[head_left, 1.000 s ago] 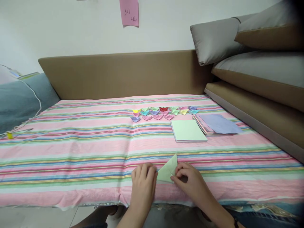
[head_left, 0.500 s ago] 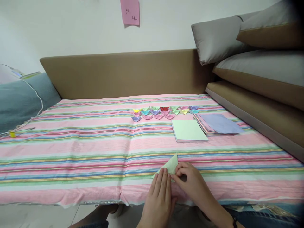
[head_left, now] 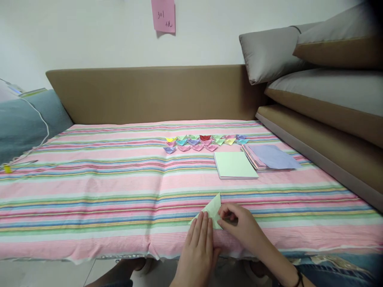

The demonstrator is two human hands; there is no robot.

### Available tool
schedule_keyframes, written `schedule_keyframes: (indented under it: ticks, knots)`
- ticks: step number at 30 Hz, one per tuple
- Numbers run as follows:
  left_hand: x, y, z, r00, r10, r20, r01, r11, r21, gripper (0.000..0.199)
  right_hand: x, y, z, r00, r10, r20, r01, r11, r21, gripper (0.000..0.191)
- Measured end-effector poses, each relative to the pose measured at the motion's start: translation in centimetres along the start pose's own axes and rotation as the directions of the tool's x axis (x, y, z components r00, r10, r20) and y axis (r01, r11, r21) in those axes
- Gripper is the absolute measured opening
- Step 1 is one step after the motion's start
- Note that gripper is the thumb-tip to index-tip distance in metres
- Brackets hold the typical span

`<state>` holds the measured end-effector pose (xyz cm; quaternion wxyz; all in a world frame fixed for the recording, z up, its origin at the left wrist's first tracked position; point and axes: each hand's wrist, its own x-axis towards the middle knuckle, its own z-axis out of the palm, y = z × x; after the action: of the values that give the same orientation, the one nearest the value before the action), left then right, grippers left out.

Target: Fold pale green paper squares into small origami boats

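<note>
Left of the left hand (head_left: 199,241), the cloth (head_left: 89,191) offers free passage to the backrest (head_left: 155,95). Beyond the hands, 3 rows of boats (head_left: 198,147) and 2 stacks (head_left: 235,165) obstruct; cushions (head_left: 326,93) wall the right.

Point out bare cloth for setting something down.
Largest: the striped cloth left of the paper boats and left hand. Smaller: between right hand and cushions, nearer than the purple-topped stack. Crowded: boats beside both stacks, including the green-topped stack; folded paper under the hands.
</note>
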<state>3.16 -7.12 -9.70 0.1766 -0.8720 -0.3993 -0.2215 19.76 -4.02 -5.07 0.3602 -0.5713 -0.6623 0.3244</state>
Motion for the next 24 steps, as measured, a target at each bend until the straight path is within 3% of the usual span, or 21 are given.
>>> schedule_keyframes:
  ticks: [3, 8, 15, 20, 24]
  knots:
    - [0.1, 0.0, 0.0, 1.000, -0.018, -0.009, 0.018, 1.000, -0.003, 0.048, 0.1, -0.1, -0.5, 0.997, 0.055, 0.062, -0.060, 0.995, 0.079, 0.005]
    - [0.2, 0.0, -0.3, 1.000, -0.005, 0.004, 0.004, 1.000, 0.027, 0.047, 0.2, -0.5, -0.1, 0.999, 0.036, -0.005, -0.036, 0.999, -0.029, 0.013]
    - [0.3, -0.2, -0.8, 0.998, 0.032, 0.056, -0.036, 0.997, 0.063, 0.053, 0.4, -0.2, -1.2, 0.995, 0.019, 0.094, -0.023, 0.999, 0.046, 0.021]
    - [0.3, -0.3, -1.0, 0.993, 0.071, 0.092, -0.073, 0.997, 0.024, 0.071, 0.8, -0.1, -1.9, 0.981, 0.015, 0.196, -0.051, 0.982, 0.182, 0.012]
    - [0.2, -0.5, -1.2, 0.990, 0.084, 0.111, -0.080, 0.996, -0.034, 0.067, 0.8, -0.5, -1.6, 0.986, 0.063, 0.154, -0.090, 0.981, 0.173, 0.006]
